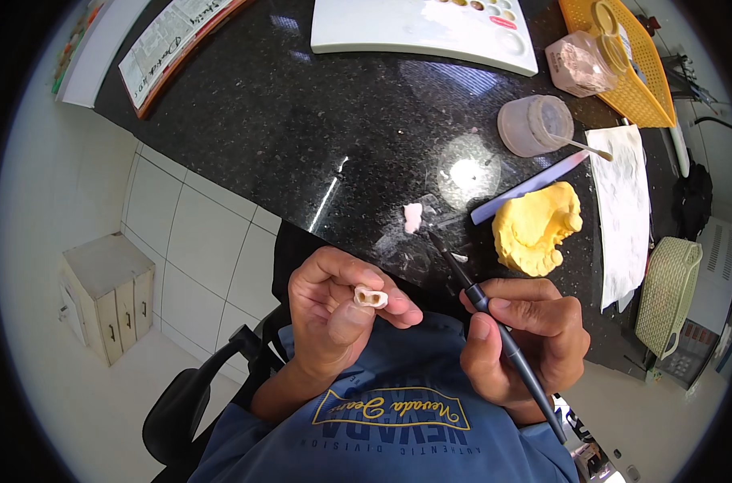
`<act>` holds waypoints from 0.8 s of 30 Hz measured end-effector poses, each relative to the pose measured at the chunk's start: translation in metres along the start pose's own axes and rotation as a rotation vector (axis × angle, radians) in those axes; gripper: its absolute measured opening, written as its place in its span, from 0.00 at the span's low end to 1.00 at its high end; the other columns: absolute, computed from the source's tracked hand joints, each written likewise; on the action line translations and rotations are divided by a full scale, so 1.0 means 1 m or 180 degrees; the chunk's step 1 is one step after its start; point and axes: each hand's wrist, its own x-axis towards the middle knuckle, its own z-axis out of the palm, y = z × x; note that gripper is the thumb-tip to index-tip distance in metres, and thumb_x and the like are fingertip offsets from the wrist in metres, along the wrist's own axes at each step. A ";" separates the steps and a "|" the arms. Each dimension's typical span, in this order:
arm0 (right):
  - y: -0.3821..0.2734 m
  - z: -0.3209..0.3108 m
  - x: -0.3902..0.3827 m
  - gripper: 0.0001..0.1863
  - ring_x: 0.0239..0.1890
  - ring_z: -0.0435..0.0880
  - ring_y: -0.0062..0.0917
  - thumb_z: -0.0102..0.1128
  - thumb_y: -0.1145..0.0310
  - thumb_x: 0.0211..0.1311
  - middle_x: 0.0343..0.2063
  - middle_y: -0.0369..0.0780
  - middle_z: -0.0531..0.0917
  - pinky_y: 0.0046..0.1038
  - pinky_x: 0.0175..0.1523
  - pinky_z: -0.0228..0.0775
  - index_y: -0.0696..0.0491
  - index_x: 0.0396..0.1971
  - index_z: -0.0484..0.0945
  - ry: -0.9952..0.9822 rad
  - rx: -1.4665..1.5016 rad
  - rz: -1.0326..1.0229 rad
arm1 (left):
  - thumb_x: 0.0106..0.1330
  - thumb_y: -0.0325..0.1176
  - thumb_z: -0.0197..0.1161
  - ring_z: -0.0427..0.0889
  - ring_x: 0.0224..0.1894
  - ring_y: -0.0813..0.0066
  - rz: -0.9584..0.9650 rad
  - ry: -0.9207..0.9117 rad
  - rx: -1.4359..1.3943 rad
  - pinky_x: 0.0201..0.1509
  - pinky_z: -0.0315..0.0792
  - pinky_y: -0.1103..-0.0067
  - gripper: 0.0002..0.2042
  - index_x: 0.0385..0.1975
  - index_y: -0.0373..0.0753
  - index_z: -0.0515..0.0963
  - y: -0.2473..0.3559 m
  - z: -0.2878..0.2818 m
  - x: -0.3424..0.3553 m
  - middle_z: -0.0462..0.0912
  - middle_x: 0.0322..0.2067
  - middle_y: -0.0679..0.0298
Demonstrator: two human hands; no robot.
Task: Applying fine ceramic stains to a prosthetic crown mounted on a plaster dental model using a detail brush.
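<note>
My left hand (329,322) pinches a small white hollow piece (371,297), like a dental crown, between thumb and fingers, with brownish hollows showing. My right hand (535,346) grips a slim black brush (517,362) like a pen, its dark tip pointing up and left toward a small pale-pink blob of paste (412,217) on the black countertop (245,121). Whether the tip touches the paste I cannot tell. Just above my right hand sits a yellow dental cast (527,233), with a lilac strip (490,209) lying beside it.
A cloudy jar (523,125) with a stick across it, a pink powder container (575,64), a yellow basket (655,97) and a white sheet (619,225) are on the right. A white palette (366,28) lies at the back. A chair (173,410) and cabinet (108,298) stand lower left.
</note>
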 end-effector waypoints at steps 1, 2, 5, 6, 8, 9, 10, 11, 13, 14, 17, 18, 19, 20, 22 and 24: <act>0.001 0.001 0.000 0.12 0.20 0.83 0.27 0.69 0.79 0.40 0.21 0.48 0.82 0.18 0.23 0.73 0.60 0.23 0.73 0.0000 -0.0051 -0.0006 | 0.61 0.21 0.56 0.84 0.35 0.59 0.0015 0.0015 0.0019 0.37 0.83 0.69 0.06 0.36 0.29 0.70 -0.001 -0.002 -0.001 0.81 0.30 0.47; 0.001 0.002 0.000 0.12 0.19 0.83 0.27 0.70 0.79 0.40 0.21 0.48 0.82 0.18 0.23 0.72 0.60 0.23 0.73 0.0001 -0.0103 -0.0011 | 0.61 0.21 0.56 0.84 0.35 0.59 0.0029 0.0031 0.0038 0.37 0.83 0.69 0.06 0.36 0.29 0.69 -0.002 -0.004 -0.001 0.81 0.30 0.47; 0.000 0.003 0.000 0.13 0.19 0.83 0.27 0.70 0.79 0.40 0.21 0.48 0.82 0.19 0.22 0.72 0.60 0.23 0.72 -0.0023 -0.0140 0.0054 | 0.61 0.21 0.57 0.84 0.34 0.58 0.0017 0.0047 0.0125 0.36 0.83 0.69 0.06 0.36 0.28 0.69 -0.004 -0.007 -0.003 0.81 0.29 0.46; 0.001 0.003 -0.001 0.13 0.19 0.83 0.27 0.70 0.79 0.40 0.21 0.48 0.82 0.19 0.22 0.72 0.60 0.23 0.72 -0.0038 -0.0139 0.0070 | 0.61 0.21 0.57 0.84 0.34 0.58 0.0010 0.0068 0.0122 0.36 0.83 0.69 0.06 0.36 0.28 0.69 -0.005 -0.008 -0.003 0.81 0.29 0.46; 0.001 0.004 -0.002 0.13 0.19 0.83 0.27 0.69 0.79 0.41 0.21 0.48 0.82 0.19 0.22 0.73 0.60 0.24 0.71 -0.0024 -0.0137 0.0044 | 0.61 0.20 0.57 0.85 0.33 0.58 0.0003 0.0047 0.0077 0.36 0.83 0.68 0.05 0.35 0.28 0.70 -0.005 -0.009 -0.003 0.81 0.28 0.46; 0.000 0.004 -0.003 0.13 0.19 0.83 0.27 0.69 0.79 0.41 0.21 0.48 0.82 0.19 0.22 0.73 0.60 0.24 0.71 -0.0049 -0.0132 0.0058 | 0.61 0.20 0.57 0.85 0.33 0.58 0.0005 0.0076 0.0073 0.36 0.83 0.68 0.05 0.35 0.28 0.70 -0.006 -0.010 -0.004 0.81 0.28 0.46; 0.000 0.003 -0.003 0.13 0.20 0.83 0.27 0.69 0.79 0.41 0.21 0.48 0.82 0.20 0.23 0.73 0.60 0.25 0.71 -0.0037 -0.0185 0.0092 | 0.61 0.19 0.57 0.85 0.33 0.58 -0.0001 0.0068 0.0072 0.36 0.83 0.68 0.05 0.35 0.28 0.70 -0.006 -0.009 -0.002 0.81 0.28 0.46; -0.001 0.002 -0.003 0.13 0.20 0.83 0.27 0.69 0.79 0.42 0.22 0.48 0.82 0.20 0.23 0.73 0.60 0.25 0.71 -0.0026 -0.0241 0.0128 | 0.60 0.19 0.57 0.85 0.33 0.58 -0.0008 0.0061 0.0069 0.36 0.83 0.68 0.05 0.35 0.28 0.71 -0.006 -0.009 -0.001 0.81 0.28 0.46; 0.003 0.002 -0.005 0.13 0.21 0.84 0.27 0.68 0.79 0.43 0.23 0.49 0.82 0.20 0.25 0.75 0.61 0.26 0.70 -0.0029 -0.0168 0.0151 | 0.60 0.18 0.57 0.85 0.33 0.58 0.0002 0.0073 0.0046 0.36 0.83 0.68 0.05 0.34 0.28 0.71 -0.007 -0.009 0.000 0.82 0.28 0.46; 0.005 0.002 -0.005 0.13 0.21 0.84 0.28 0.68 0.79 0.44 0.23 0.49 0.82 0.20 0.25 0.75 0.62 0.27 0.70 -0.0025 -0.0177 0.0079 | 0.60 0.18 0.57 0.85 0.33 0.58 -0.0001 0.0068 0.0044 0.36 0.83 0.68 0.05 0.34 0.28 0.71 -0.007 -0.010 0.001 0.82 0.28 0.46; 0.005 0.001 -0.004 0.14 0.22 0.83 0.29 0.67 0.80 0.45 0.23 0.49 0.81 0.20 0.25 0.75 0.62 0.29 0.70 0.0051 0.0032 -0.0070 | 0.60 0.19 0.57 0.85 0.33 0.58 -0.0002 0.0059 0.0009 0.37 0.83 0.68 0.05 0.34 0.28 0.71 -0.006 -0.009 0.004 0.82 0.29 0.45; 0.004 -0.001 -0.002 0.14 0.22 0.83 0.29 0.66 0.80 0.46 0.22 0.49 0.80 0.20 0.24 0.75 0.62 0.30 0.70 0.0115 0.0262 -0.0134 | 0.60 0.19 0.58 0.85 0.33 0.58 -0.0006 0.0069 -0.0015 0.37 0.83 0.68 0.04 0.34 0.28 0.72 -0.006 -0.009 0.006 0.82 0.29 0.45; 0.000 -0.010 0.000 0.13 0.22 0.81 0.26 0.65 0.81 0.47 0.23 0.46 0.78 0.18 0.23 0.73 0.62 0.33 0.70 0.0133 0.0260 -0.0283 | 0.60 0.19 0.58 0.85 0.33 0.58 0.0014 0.0009 -0.0038 0.37 0.83 0.68 0.04 0.34 0.28 0.72 -0.005 -0.008 0.007 0.82 0.29 0.45; -0.005 -0.023 0.005 0.12 0.22 0.79 0.24 0.63 0.81 0.49 0.24 0.44 0.78 0.17 0.22 0.71 0.62 0.34 0.71 0.0087 0.0126 -0.0324 | 0.61 0.19 0.57 0.85 0.32 0.59 0.0023 -0.0046 0.0005 0.36 0.83 0.68 0.04 0.34 0.28 0.72 -0.005 -0.008 0.007 0.82 0.29 0.45; -0.021 -0.048 0.019 0.11 0.20 0.75 0.20 0.59 0.79 0.54 0.25 0.43 0.76 0.15 0.22 0.69 0.62 0.37 0.72 0.0116 -0.0195 -0.0408 | 0.61 0.25 0.60 0.83 0.27 0.63 -0.0038 0.0089 0.0347 0.31 0.81 0.71 0.06 0.34 0.31 0.71 -0.002 0.001 0.006 0.81 0.26 0.50; -0.023 -0.058 0.046 0.10 0.19 0.72 0.17 0.55 0.73 0.60 0.25 0.42 0.75 0.15 0.22 0.65 0.61 0.38 0.73 0.0322 -0.0533 -0.0538 | 0.59 0.31 0.64 0.81 0.21 0.67 -0.0180 0.0362 0.0664 0.24 0.78 0.75 0.09 0.31 0.35 0.70 -0.004 -0.002 0.006 0.79 0.22 0.55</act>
